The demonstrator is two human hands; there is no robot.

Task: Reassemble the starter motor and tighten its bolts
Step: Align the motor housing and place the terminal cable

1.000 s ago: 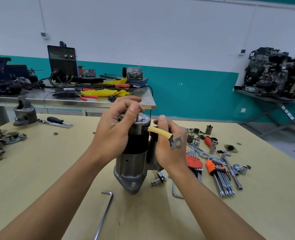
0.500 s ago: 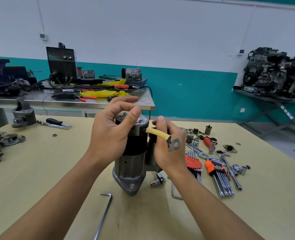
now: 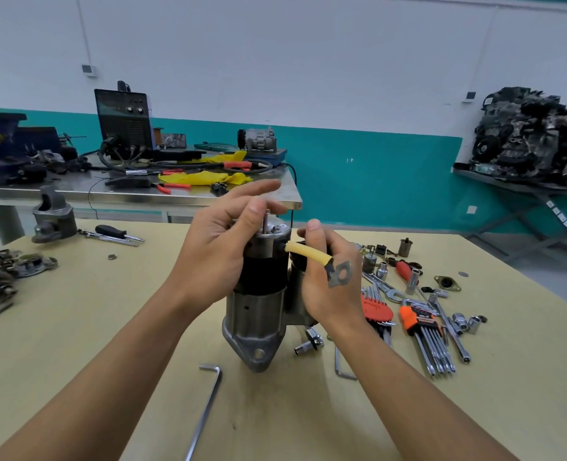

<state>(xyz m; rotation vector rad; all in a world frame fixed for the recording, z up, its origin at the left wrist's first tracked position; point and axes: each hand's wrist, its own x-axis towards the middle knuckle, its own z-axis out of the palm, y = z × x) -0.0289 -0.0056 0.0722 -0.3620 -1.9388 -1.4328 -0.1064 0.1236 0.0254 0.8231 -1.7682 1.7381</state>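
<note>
The starter motor [image 3: 255,314] stands upright on the yellow table [image 3: 109,327], silver nose down, black body in the middle. A thin bolt [image 3: 268,218] sticks up from its silver end cap. My left hand [image 3: 215,254] is at the top of the motor, thumb and fingertips pinching that bolt, the other fingers stretched out. My right hand [image 3: 328,287] grips the solenoid side of the motor. A yellow-sleeved cable [image 3: 307,254] with a metal lug [image 3: 340,274] lies across the back of that hand.
A long hex key [image 3: 205,407] lies in front of the motor, another [image 3: 340,367] and a socket [image 3: 305,346] beside its base. Orange hex key sets [image 3: 421,331], sockets and wrenches spread to the right. A cast housing [image 3: 54,216] and a screwdriver [image 3: 116,232] sit far left.
My left hand has risen from being wrapped over the end cap; its fingers are now stretched out and pinch the bolt at the top. My right hand has stayed on the solenoid.
</note>
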